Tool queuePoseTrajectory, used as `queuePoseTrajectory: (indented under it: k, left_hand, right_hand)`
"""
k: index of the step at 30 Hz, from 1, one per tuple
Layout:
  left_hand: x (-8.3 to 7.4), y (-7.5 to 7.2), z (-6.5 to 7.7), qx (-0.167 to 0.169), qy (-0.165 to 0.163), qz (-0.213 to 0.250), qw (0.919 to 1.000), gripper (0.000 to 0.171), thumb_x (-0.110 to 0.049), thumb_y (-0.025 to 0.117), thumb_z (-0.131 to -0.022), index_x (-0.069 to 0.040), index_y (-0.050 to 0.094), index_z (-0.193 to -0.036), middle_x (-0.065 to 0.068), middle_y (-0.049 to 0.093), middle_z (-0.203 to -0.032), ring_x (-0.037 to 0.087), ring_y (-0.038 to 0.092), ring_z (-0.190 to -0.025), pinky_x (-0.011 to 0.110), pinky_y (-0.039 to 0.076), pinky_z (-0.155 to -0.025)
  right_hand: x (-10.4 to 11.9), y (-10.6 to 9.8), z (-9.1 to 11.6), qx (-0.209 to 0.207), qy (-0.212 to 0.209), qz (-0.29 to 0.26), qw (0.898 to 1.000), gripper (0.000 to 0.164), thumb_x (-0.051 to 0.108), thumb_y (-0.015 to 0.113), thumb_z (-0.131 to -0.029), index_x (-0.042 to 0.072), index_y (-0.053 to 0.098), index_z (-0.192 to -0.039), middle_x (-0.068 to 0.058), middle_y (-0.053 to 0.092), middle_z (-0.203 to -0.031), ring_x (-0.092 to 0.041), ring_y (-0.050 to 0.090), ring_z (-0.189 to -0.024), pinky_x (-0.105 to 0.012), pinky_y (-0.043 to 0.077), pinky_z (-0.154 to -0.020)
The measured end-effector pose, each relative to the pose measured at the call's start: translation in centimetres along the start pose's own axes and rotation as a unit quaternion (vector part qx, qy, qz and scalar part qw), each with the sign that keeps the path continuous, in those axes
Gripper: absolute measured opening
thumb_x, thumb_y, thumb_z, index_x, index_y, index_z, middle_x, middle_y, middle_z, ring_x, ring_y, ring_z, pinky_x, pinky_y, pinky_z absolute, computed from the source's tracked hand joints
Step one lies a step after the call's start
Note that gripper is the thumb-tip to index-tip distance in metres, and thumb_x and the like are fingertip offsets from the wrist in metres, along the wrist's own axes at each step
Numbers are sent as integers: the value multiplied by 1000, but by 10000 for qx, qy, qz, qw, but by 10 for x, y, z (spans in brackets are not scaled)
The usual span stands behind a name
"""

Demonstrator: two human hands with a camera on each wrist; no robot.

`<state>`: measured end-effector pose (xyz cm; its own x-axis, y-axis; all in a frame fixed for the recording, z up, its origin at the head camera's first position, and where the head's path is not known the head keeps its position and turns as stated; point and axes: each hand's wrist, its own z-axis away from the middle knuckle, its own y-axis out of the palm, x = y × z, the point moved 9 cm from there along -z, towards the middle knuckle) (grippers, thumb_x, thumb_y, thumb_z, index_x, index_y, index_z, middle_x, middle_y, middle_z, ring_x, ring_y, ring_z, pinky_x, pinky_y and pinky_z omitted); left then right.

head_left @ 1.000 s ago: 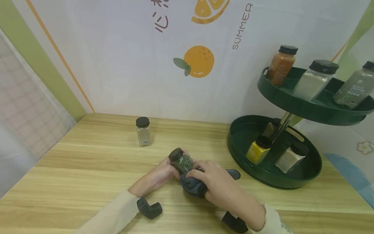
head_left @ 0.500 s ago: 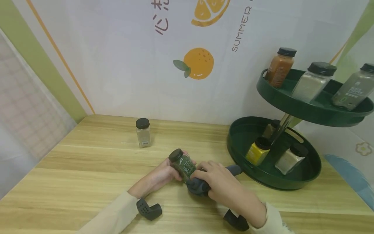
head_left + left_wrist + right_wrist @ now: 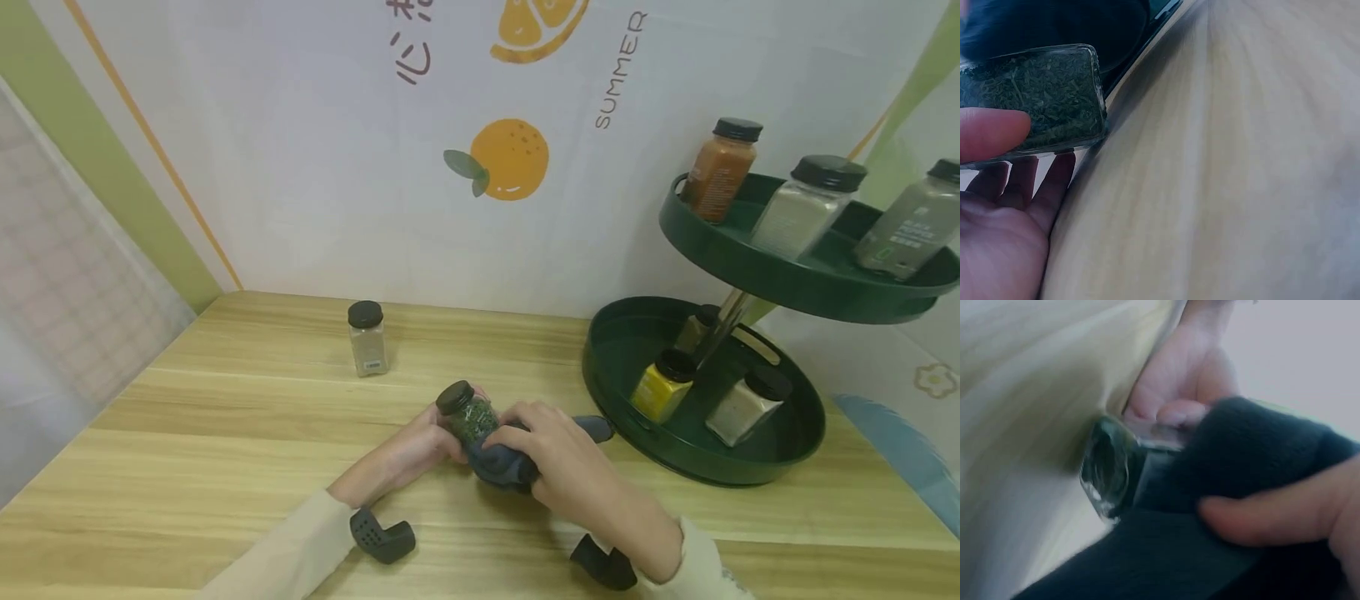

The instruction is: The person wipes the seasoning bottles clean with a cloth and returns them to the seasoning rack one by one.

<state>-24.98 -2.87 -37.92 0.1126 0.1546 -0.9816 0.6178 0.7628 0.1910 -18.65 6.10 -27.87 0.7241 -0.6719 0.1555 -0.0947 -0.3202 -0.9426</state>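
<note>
My left hand grips a small clear jar of dried green herbs with a black lid, tilted with the lid toward the upper left. In the left wrist view its thumb lies across the jar's side, with fingers beneath. My right hand holds a bunched dark blue-grey cloth against the lower side of the jar. The right wrist view shows the thumb pressing on the cloth, which covers part of the jar; the jar's glass base shows beside it.
A spice jar with a black lid stands at the back of the wooden table. At right is a green two-tier rack with several spice jars on its trays. A printed curtain hangs behind the table.
The cloth and my right hand shift right along the jar, uncovering more of it, then move back left over its lower part. My left hand keeps hold of the jar almost in place.
</note>
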Motion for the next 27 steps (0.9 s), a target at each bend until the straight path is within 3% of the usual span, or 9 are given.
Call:
queuePoseTrajectory:
  k: [5, 9, 12, 15, 18, 20, 23, 27]
  left_hand:
    - [-1, -1, 0, -4, 9, 102, 9999, 67, 14, 49, -60, -19, 42, -118, 9, 52, -130, 23, 49, -122, 49, 26, -108]
    - [-1, 2, -1, 122, 52, 103, 9999, 66, 13, 48, -58, -19, 43, -116, 7, 54, -127, 25, 49, -122, 54, 25, -108]
    - [-1, 1, 0, 98, 4, -25, 9999, 66, 12, 49, -59, -18, 43, -118, 1, 54, -123, 23, 47, -121, 50, 26, -108]
    - [1, 1, 2, 106, -43, -204, 9997, 64, 9, 50, -62, -17, 43, -120, -1, 50, -121, 21, 43, -120, 47, 26, -107]
    - [2, 1, 3, 112, -58, -328, 9994, 63, 8, 51, -64, -16, 44, -121, -1, 47, -123, 20, 39, -121, 46, 26, -106]
    - [2, 1, 3, 91, -59, -307, 9995, 66, 9, 51, -64, -16, 43, -124, 0, 47, -126, 20, 39, -122, 44, 26, -105]
    - [3, -2, 3, -70, -115, -217, 9997, 70, 10, 51, -63, -13, 39, -128, 1, 48, -127, 18, 41, -119, 38, 30, -102]
    - [2, -5, 1, -255, -55, 86, 9996, 71, 12, 48, -63, -3, 34, -131, 7, 46, -134, 20, 44, -121, 35, 33, -101]
  right_hand:
    - [-5, 12, 4, 1021, 79, 145, 9946, 53, -15, 68, -61, 21, 68, -101, 2, 60, -104, -20, 55, -102, -42, 45, -91]
    - [-7, 16, 5, 1271, 144, 206, 9916, 52, -13, 68, -64, 22, 67, -103, 2, 60, -105, -19, 55, -101, -42, 45, -90]
    - [-8, 10, 3, 841, 244, 104, 9961, 59, -16, 65, -61, 24, 66, -105, 2, 60, -111, -20, 55, -104, -43, 46, -89]
    - [-7, -1, 0, 6, 260, 19, 9997, 66, -19, 64, -57, 25, 66, -107, 2, 60, -111, -21, 56, -102, -42, 48, -86]
    - [-7, -12, 0, -820, 262, 8, 9963, 67, -20, 68, -56, 23, 65, -108, 1, 61, -106, -22, 59, -99, -41, 50, -84]
    - [-7, -15, 0, -1159, 279, 43, 9929, 66, -19, 71, -56, 21, 64, -109, -1, 61, -104, -23, 60, -97, -40, 51, -82]
    - [-9, -15, 0, -1249, 368, 104, 9914, 64, -18, 72, -57, 18, 64, -109, -2, 62, -102, -23, 60, -96, -39, 51, -82]
    - [-10, -7, -1, -798, 460, 268, 9954, 61, -16, 70, -59, 17, 64, -109, -2, 61, -100, -23, 60, -94, -39, 51, -81]
